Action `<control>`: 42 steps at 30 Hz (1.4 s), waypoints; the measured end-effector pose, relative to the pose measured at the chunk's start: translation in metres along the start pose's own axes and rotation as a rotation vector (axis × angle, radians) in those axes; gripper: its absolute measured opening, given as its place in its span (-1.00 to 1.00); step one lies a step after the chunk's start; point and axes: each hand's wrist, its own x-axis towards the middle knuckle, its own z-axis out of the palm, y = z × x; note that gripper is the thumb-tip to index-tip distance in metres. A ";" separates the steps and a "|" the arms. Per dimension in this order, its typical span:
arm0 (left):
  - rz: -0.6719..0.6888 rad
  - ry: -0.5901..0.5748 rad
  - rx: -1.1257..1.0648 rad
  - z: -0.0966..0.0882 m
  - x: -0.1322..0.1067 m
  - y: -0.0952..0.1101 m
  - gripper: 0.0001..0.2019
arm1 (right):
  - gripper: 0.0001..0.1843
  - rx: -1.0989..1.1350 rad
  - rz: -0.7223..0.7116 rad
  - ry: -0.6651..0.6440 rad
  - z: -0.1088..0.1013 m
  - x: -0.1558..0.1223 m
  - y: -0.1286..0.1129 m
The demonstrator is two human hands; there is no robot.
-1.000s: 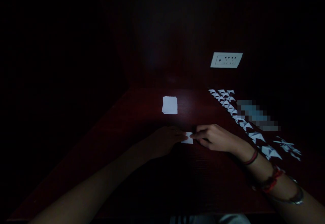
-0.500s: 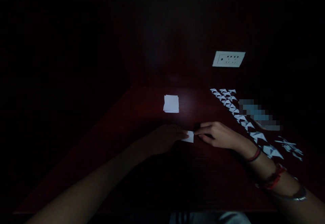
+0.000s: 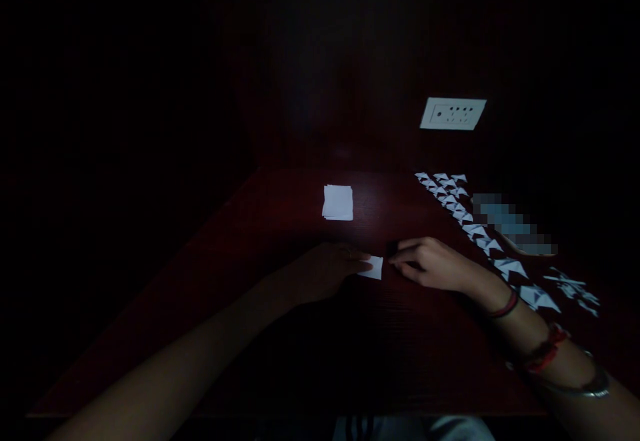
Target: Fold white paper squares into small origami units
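A small white piece of paper (image 3: 377, 269) lies at the middle of the dark red table. My left hand (image 3: 327, 271) grips its left part, thumb and forefinger over the paper; the other fingers are in shadow. Just right of the paper, a small gap away, is my right hand (image 3: 425, 262), its fingers loosely bent and apart with nothing seen in them. Beyond both hands sits a stack of square white paper sheets (image 3: 339, 202).
Folded paper pieces (image 3: 459, 211) stand in rows along the table's right side. A bluish pixelated object (image 3: 513, 224) lies beside them, and thin white paper strips (image 3: 573, 287) are nearer me. A socket panel (image 3: 453, 114) is on the back wall.
My right hand has drawn slightly right, so its fingertips have come off the paper's edge. My left hand keeps its hold on the paper.
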 end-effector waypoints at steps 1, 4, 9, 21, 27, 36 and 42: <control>-0.005 0.003 0.023 0.000 -0.001 0.000 -0.55 | -0.72 0.012 0.017 0.034 0.000 0.000 0.001; -0.032 -0.021 0.095 0.002 -0.001 0.000 -0.55 | -0.71 0.097 0.044 0.139 0.002 0.002 0.001; -0.029 -0.033 0.094 0.005 0.000 -0.001 -0.55 | -0.73 0.282 0.068 0.191 0.011 0.011 0.000; -0.013 0.010 0.121 0.015 0.001 -0.003 -0.60 | -0.75 0.445 0.159 0.160 0.020 0.017 0.002; 0.003 0.006 0.154 0.015 0.001 -0.003 -0.59 | -0.73 0.534 0.236 0.181 0.026 0.019 0.004; -0.015 -0.021 0.186 0.015 0.000 0.004 -0.60 | -0.85 0.577 0.280 0.152 0.022 0.021 0.001; -0.039 -0.041 0.212 0.017 0.001 0.008 -0.59 | -0.90 0.671 0.276 0.178 0.028 0.021 0.002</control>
